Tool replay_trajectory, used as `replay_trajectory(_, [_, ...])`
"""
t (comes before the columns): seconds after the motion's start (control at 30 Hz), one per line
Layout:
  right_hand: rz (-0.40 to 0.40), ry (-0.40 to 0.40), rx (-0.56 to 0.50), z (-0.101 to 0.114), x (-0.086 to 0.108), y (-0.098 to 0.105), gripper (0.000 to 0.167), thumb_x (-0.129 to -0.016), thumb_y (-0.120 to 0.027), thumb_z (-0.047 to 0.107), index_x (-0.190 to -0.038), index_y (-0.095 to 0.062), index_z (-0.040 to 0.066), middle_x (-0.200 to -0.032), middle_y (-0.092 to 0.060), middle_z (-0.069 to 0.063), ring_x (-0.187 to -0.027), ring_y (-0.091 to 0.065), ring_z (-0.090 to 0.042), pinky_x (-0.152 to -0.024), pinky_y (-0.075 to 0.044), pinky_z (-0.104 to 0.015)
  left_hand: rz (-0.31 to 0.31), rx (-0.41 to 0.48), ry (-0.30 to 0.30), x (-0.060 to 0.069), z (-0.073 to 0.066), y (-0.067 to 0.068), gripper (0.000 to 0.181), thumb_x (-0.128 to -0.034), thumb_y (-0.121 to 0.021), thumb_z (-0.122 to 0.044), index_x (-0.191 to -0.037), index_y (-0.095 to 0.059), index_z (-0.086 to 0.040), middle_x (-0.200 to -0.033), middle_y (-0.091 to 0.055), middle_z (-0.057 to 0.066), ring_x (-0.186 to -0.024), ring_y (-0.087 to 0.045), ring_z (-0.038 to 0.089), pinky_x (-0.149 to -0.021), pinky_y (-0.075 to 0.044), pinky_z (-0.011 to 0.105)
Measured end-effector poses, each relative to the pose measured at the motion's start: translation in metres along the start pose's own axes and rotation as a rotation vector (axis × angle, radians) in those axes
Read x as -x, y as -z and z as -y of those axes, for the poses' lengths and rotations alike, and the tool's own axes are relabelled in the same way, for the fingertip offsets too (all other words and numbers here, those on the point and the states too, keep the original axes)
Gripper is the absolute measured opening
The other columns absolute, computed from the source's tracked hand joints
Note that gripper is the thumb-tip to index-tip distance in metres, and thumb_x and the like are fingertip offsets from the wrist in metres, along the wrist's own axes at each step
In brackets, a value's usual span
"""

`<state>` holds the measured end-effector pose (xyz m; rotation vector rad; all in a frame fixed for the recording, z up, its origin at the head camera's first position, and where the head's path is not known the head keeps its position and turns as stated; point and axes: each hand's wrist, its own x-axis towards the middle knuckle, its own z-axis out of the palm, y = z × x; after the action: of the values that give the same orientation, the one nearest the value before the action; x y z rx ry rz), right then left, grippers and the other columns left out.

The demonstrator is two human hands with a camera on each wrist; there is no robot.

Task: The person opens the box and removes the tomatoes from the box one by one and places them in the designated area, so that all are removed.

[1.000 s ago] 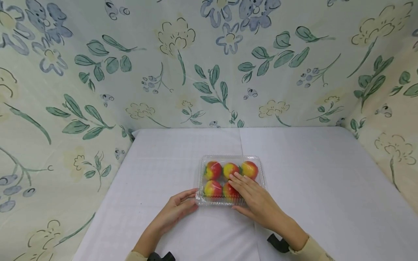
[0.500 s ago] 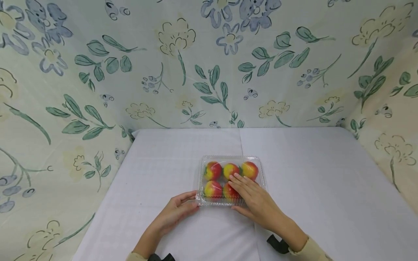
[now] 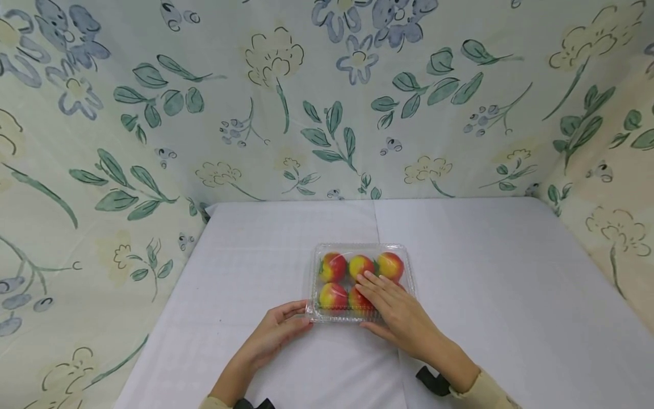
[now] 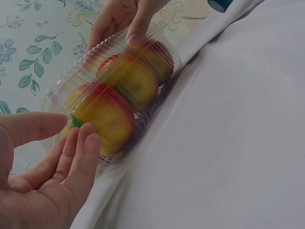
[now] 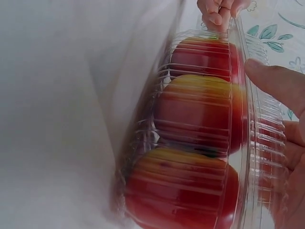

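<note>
A clear plastic clamshell box [image 3: 361, 247] lies on the white-covered table, its ribbed lid over several red-and-yellow fruits [image 3: 334, 267] with bits of green leaf. My right hand [image 3: 403, 312] rests on the front right of the lid, fingers straight and spread over it, thumb along the front rim. It hides part of the front row of fruits. At the box's front left corner is my left hand [image 3: 276, 332], its fingertips at the side and its thumb near the front edge. Thumb and fingers stand apart in the left wrist view, beside the corner fruit [image 4: 107, 117].
White cloth [image 3: 245, 244] covers the table, with a crease [image 3: 377, 224] running front to back. Floral fabric [image 3: 327, 113] hangs behind and at both sides. A dark strap [image 3: 434, 382] sits by the right wrist, over a beige sleeve [image 3: 485, 392].
Almost nothing differs. The head view shifts very slightly; both hands keep their places at the box, and the box stays where it was.
</note>
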<state>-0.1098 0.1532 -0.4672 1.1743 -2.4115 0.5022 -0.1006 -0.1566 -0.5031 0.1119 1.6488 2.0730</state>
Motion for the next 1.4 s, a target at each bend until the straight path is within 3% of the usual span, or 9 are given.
replay_trajectory(0.13, [0.004, 0.01, 0.012, 0.0, -0.001, -0.001, 0.069, -0.088, -0.075, 0.038, -0.141, -0.053, 0.0, -0.148, -0.048, -0.015, -0.139, -0.041, -0.031, -0.115, -0.033, -0.046, -0.013, 0.025, 0.013, 0.0, -0.001, -0.001, 0.051, -0.0954, -0.063, -0.002, -0.138, -0.043, 0.018, -0.124, -0.062, 0.019, -0.108, -0.065, 0.018, -0.098, -0.051, 0.032])
replay_trajectory(0.23, [0.004, 0.015, 0.018, 0.001, -0.002, -0.001, 0.063, -0.099, -0.057, 0.049, -0.141, -0.054, 0.001, -0.148, -0.049, -0.013, -0.139, -0.041, -0.03, -0.116, -0.032, -0.045, -0.027, 0.05, 0.025, -0.001, -0.003, -0.002, 0.049, -0.0944, -0.064, 0.001, -0.135, -0.044, 0.02, -0.118, -0.065, 0.019, -0.103, -0.067, 0.019, -0.096, -0.053, 0.032])
replay_trajectory(0.37, [0.003, 0.02, 0.025, 0.001, -0.001, -0.003, 0.068, -0.103, -0.037, 0.055, -0.14, -0.055, 0.002, -0.147, -0.05, -0.012, -0.139, -0.042, -0.028, -0.114, -0.034, -0.044, -0.036, 0.068, 0.031, 0.0, -0.003, -0.002, 0.046, -0.0943, -0.063, 0.003, -0.132, -0.045, 0.023, -0.114, -0.068, 0.018, -0.101, -0.068, 0.019, -0.094, -0.053, 0.033])
replay_trajectory(0.6, [-0.019, 0.056, 0.054, 0.001, 0.0, -0.006, 0.066, -0.104, -0.036, 0.054, -0.137, -0.058, 0.002, -0.145, -0.053, -0.012, -0.134, -0.049, -0.028, -0.105, -0.045, -0.047, -0.019, 0.076, 0.014, 0.0, -0.001, 0.0, 0.044, -0.0944, -0.063, 0.004, -0.129, -0.046, 0.025, -0.111, -0.069, 0.019, -0.098, -0.07, 0.02, -0.092, -0.054, 0.033])
replay_trajectory(0.83, [-0.014, 0.088, 0.072, 0.003, -0.001, -0.006, 0.063, -0.107, -0.031, 0.05, -0.137, -0.059, 0.003, -0.142, -0.055, -0.012, -0.13, -0.053, -0.027, -0.103, -0.048, -0.046, -0.013, 0.084, 0.01, 0.0, 0.002, 0.001, 0.043, -0.0952, -0.061, 0.005, -0.129, -0.046, 0.026, -0.111, -0.069, 0.019, -0.098, -0.07, 0.02, -0.092, -0.054, 0.033])
replay_trajectory(1.4, [-0.121, 0.214, 0.171, 0.001, -0.004, -0.01, 0.058, -0.111, -0.027, 0.036, -0.126, -0.064, -0.006, -0.13, -0.063, -0.02, -0.119, -0.061, -0.031, -0.094, -0.053, -0.045, -0.015, 0.091, 0.015, -0.003, -0.001, 0.001, 0.043, -0.095, -0.061, 0.006, -0.13, -0.045, 0.026, -0.113, -0.068, 0.023, -0.099, -0.07, 0.022, -0.093, -0.054, 0.034])
